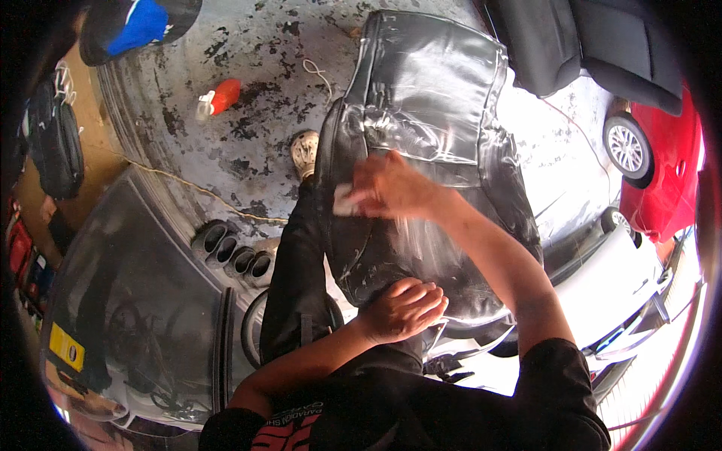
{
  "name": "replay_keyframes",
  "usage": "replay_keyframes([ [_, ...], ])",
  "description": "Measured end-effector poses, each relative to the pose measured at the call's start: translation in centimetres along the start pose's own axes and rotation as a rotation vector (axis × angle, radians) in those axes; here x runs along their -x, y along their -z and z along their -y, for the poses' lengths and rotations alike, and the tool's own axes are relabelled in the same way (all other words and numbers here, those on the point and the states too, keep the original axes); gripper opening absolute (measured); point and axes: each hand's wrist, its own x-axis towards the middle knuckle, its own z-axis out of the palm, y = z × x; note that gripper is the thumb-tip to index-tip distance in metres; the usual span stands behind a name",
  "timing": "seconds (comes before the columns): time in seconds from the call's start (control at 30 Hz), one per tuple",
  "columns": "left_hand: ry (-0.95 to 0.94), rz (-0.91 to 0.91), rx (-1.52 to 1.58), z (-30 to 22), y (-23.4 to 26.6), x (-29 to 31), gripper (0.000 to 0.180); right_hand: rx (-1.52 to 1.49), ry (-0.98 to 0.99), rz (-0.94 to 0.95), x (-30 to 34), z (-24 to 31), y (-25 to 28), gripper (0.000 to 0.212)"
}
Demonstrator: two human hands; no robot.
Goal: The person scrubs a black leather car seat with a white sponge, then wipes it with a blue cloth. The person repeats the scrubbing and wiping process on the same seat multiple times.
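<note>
A black leather car seat (429, 83) lies in front of me, its covering creased and shiny, with whitish smears along the middle. My right hand (387, 188) is over its left side, somewhat blurred, fingers closed around a small whitish pad (345, 201). I cannot make out whether that pad is sponge or cloth. At the near end of the seat, my left hand (406, 310) bears on the leather, palm down, with its fingers bent over the lower edge. The tips of those fingers are partly hidden.
A red-and-clear bottle (222, 97) lies on the paint-worn floor (256, 45). Left of my leg are several dark round tubes (239, 257) and a dark glass panel (143, 301). Black seats (594, 45), a red car body (665, 165) and a white one (609, 289) stand right.
</note>
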Motion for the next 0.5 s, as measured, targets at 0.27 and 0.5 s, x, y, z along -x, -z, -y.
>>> replay_keyframes([
  [0.27,0.018,-0.023,0.030,-0.5,-0.5,-0.5,0.038,0.090,-0.140,-0.137,-5.3,-5.1,-1.5,0.038],
  [0.5,0.038,-0.084,0.102,-0.6,3.0,-1.0,0.054,-1.282,-0.251,-0.218,4.1,2.5,3.6,0.041],
])
